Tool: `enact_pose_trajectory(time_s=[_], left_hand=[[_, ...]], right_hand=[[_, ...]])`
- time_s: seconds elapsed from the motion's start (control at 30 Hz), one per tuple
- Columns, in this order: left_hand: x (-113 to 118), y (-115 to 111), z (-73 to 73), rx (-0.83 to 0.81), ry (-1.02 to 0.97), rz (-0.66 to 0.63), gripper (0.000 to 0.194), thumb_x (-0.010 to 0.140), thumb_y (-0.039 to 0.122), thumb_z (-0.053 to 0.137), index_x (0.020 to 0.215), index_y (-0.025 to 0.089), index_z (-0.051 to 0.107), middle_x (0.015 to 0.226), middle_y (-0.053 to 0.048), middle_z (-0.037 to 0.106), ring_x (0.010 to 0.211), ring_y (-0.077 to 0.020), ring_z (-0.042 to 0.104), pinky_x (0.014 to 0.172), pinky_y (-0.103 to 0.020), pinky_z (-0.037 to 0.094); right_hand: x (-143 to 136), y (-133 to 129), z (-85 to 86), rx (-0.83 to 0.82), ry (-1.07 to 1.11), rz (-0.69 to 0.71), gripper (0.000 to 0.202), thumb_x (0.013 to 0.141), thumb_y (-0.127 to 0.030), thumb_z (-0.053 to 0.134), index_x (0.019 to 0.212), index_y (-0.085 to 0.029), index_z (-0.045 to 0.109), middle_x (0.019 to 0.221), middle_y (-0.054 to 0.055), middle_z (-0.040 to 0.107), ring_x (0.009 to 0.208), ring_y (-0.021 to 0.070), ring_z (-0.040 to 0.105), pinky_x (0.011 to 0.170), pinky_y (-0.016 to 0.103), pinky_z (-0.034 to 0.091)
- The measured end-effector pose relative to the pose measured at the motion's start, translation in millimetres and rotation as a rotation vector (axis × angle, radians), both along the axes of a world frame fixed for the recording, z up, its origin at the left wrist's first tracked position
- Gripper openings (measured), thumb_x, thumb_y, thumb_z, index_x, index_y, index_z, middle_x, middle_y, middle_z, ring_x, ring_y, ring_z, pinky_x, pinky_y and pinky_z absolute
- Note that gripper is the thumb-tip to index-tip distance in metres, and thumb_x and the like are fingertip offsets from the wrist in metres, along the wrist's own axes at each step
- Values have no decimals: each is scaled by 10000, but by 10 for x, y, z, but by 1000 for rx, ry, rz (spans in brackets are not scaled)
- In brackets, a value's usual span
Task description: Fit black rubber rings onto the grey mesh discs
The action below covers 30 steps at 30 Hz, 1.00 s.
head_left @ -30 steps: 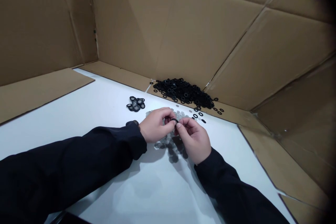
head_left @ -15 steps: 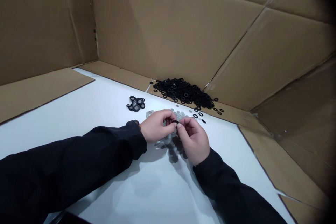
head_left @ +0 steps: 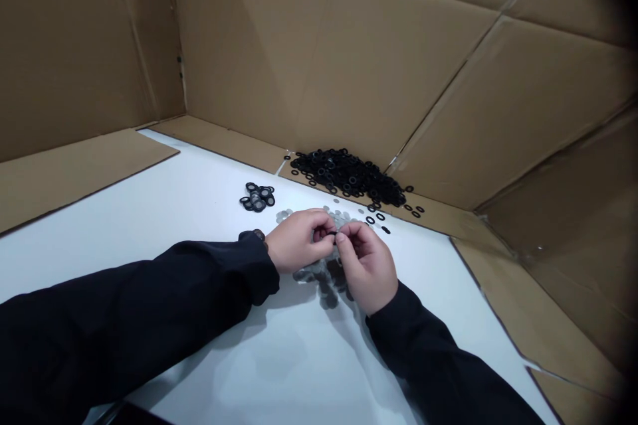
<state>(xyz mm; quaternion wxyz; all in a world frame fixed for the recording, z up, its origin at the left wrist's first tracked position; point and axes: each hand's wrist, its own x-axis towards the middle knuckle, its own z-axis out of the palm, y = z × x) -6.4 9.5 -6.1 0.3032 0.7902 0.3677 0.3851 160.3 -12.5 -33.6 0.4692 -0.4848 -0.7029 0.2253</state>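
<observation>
My left hand [head_left: 302, 239] and my right hand [head_left: 369, 265] meet over the middle of the white table. Between their fingertips is a small black ring [head_left: 333, 234], pinched from both sides and mostly hidden by the fingers. Beneath and around the hands lie many thin grey discs [head_left: 326, 295], partly covered by them. Left of these sits a small cluster of black rings with grey centres [head_left: 256, 198]. A large heap of black rings [head_left: 349, 172] rests behind the hands, against the cardboard wall.
Cardboard walls [head_left: 389, 66] stand at the back and both sides. Flat cardboard strips [head_left: 80, 169] border the white table [head_left: 149, 206]. A few loose rings [head_left: 381, 217] lie right of the heap. A dark object [head_left: 132, 414] shows at the bottom edge.
The black ring between my fingertips appears slightly flatter and less visible. Both hands stay in nearly the same place.
</observation>
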Motion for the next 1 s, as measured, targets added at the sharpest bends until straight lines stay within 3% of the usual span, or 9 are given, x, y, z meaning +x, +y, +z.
enact_pose_trajectory(time_s=[0.2,0.4,0.5,0.67,0.87,1.0], left_hand=[[10,-4,5,-40,-23,-19,42,754,168,538,715,166,552,704,20,532,659,-113,463,632,-242,383],[-4,21,-58,-119,-132,83,103,830,257,514,812,172,569,729,18,543,673,-117,467,636,-241,393],[-4,20,-69,-117,-142,74,97,829,260,520,820,174,565,738,20,541,681,-117,467,647,-244,395],[5,9,-37,-86,-118,13,37,782,202,534,782,168,548,728,23,516,675,-117,453,636,-248,389],[0,21,-45,-93,-130,40,52,791,207,517,807,174,555,746,18,536,690,-122,457,657,-257,392],[-3,16,-52,-102,-130,55,52,785,211,518,802,177,554,743,18,538,689,-124,458,659,-258,394]], right_hand=[[-2,7,-15,8,67,20,153,898,-349,549,909,-198,570,811,28,609,710,158,553,668,293,468],[-5,10,-66,-89,168,85,203,887,-379,589,983,-200,583,838,24,635,678,137,576,645,276,480],[-5,5,-65,-109,186,81,211,888,-389,593,976,-197,595,807,23,638,664,137,580,624,272,479],[1,11,-44,-75,193,43,188,896,-384,583,939,-201,598,802,27,644,683,145,594,646,283,493],[-20,0,-48,4,160,68,202,879,-319,608,1048,-215,573,896,39,638,758,158,615,704,307,521],[-17,-9,-54,8,159,61,150,882,-307,600,998,-215,577,887,36,633,742,156,621,708,315,525]])
